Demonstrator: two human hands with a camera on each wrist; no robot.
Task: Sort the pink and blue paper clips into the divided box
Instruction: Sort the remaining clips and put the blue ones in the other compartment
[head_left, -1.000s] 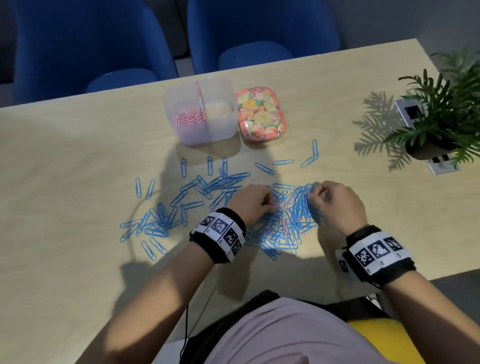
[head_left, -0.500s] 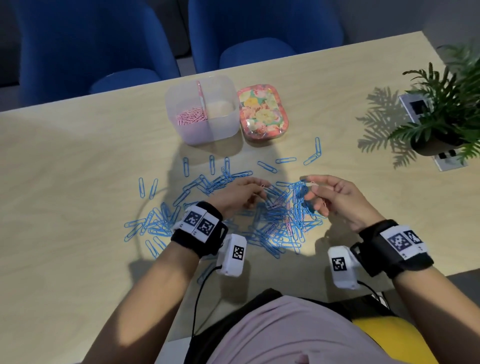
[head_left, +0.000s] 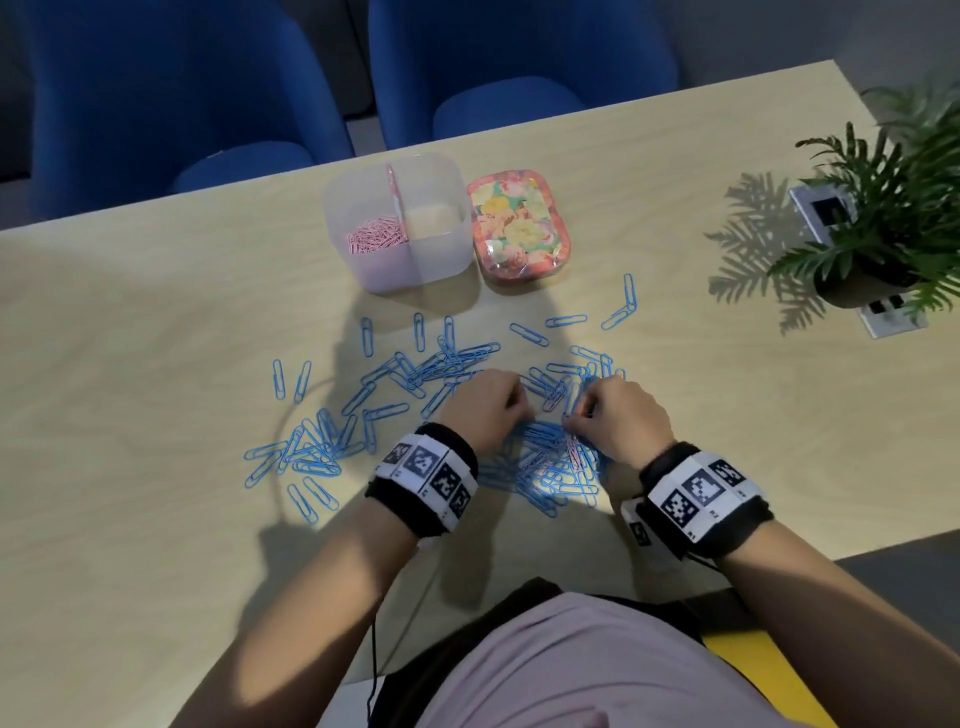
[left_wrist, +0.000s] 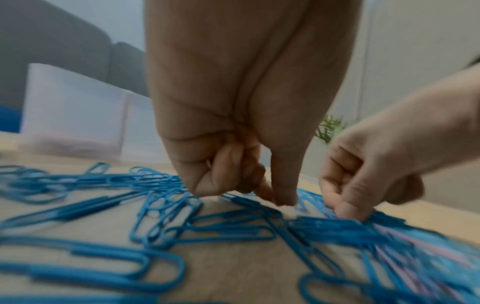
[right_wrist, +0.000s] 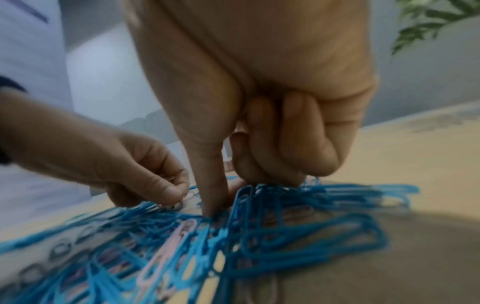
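Observation:
Many blue paper clips (head_left: 550, 473) lie heaped on the table, with a few pink clips (right_wrist: 179, 234) mixed in. More blue ones (head_left: 311, 447) are spread to the left. The clear divided box (head_left: 415, 270) stands at the back; pink clips (head_left: 376, 236) fill its left half, and no clips show in the right half. My left hand (head_left: 488, 410) is down in the heap, thumb and forefinger pinching a pale pink clip (left_wrist: 288, 212). My right hand (head_left: 618, 415), a little to its right, has curled fingers and pinches upturned blue clips (right_wrist: 249, 197).
A floral tin (head_left: 517, 226) sits right of the box. A potted plant (head_left: 883, 208) and a socket plate (head_left: 893, 317) are at the far right. Blue chairs (head_left: 166, 93) stand behind the table. The table's near edge is close to my body.
Both hands were raised half a second ago, the right lifting a bunch of blue clips. They have turned palm-down and dropped back into the heap.

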